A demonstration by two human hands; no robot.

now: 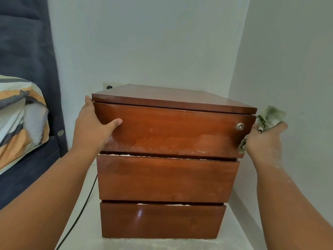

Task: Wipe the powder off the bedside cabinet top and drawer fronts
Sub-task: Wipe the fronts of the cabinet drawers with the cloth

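A reddish-brown wooden bedside cabinet (165, 177) with three drawers stands in front of me. Its top (173, 97) looks mostly clean. The top drawer front (176, 130) has a round lock at its right and a whitish powder film along its lower part. White powder lies in the gaps above the middle and bottom drawers. My left hand (93, 127) grips the left edge of the top drawer, thumb on its front. My right hand (264, 139) is at the drawer's right edge, closed on a crumpled green cloth (268, 118). Powder dusts my right wrist.
A bed with a dark blue headboard (27, 69) and a striped pillow (21, 112) is at the left. A black cable (84, 202) runs down the floor left of the cabinet. White walls stand close behind and to the right. Powder speckles the floor in front.
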